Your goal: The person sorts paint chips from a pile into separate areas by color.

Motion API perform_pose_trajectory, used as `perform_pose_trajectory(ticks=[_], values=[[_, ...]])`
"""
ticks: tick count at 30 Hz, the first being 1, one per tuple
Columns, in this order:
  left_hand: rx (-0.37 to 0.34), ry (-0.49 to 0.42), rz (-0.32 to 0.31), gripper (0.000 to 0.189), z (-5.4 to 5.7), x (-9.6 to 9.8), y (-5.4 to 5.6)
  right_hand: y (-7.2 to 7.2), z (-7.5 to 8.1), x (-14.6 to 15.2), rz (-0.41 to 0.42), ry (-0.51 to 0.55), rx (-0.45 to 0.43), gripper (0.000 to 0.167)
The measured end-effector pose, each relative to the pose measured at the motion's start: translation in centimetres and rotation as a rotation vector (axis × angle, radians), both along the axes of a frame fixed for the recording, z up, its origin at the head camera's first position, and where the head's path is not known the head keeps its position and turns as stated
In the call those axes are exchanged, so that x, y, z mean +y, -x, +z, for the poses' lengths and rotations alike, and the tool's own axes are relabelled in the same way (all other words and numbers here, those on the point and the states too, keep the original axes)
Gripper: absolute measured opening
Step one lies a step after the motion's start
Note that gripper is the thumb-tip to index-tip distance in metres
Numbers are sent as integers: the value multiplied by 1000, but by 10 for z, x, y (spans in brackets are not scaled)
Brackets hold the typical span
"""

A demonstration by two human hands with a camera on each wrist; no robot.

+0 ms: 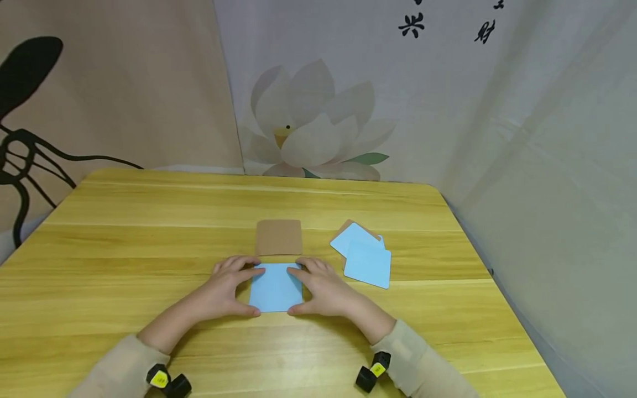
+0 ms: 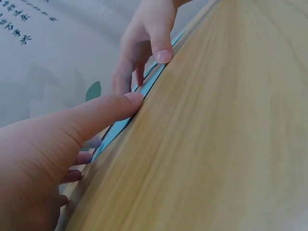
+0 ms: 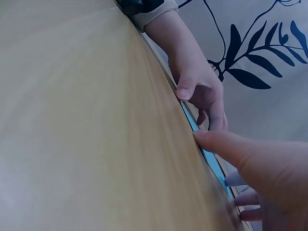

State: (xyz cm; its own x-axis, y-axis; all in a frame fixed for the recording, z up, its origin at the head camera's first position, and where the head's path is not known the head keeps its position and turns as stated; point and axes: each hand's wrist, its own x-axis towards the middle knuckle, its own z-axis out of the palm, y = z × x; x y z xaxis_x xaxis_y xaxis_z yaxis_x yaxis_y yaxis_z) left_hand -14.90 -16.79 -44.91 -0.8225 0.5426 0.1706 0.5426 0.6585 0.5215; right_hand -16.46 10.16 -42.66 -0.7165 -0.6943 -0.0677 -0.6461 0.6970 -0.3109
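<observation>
A light-blue square card (image 1: 276, 288) lies on the table in front of the person, its near edge facing them. The left hand (image 1: 230, 286) holds its left side, thumb at the near edge and fingertips at the far corner. On the opposite side the right hand (image 1: 323, 288) grips it the same way. In the left wrist view, the left thumb (image 2: 122, 103) touches the card's near edge, and the right wrist view shows the right thumb (image 3: 211, 140) there too. Just beyond the blue card is a brown square card (image 1: 278, 237), flat on the table.
To the right, several overlapping blue and brown cards (image 1: 368, 264) form a loose pile. They rest on a yellow wood-grain table (image 1: 149, 249). Behind it hangs a pale curtain (image 1: 318, 33) with a lotus print. Each sleeve carries a black wrist device (image 1: 160, 378).
</observation>
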Motion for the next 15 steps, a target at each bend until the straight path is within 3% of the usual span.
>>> perform_pose_trajectory(ticks=[8, 15], values=[[-16, -9, 17, 90, 1, 1, 1, 2, 0, 7, 2, 42, -4, 86], [17, -85, 16, 88, 6, 17, 7, 2, 11, 34, -64, 113, 22, 85]])
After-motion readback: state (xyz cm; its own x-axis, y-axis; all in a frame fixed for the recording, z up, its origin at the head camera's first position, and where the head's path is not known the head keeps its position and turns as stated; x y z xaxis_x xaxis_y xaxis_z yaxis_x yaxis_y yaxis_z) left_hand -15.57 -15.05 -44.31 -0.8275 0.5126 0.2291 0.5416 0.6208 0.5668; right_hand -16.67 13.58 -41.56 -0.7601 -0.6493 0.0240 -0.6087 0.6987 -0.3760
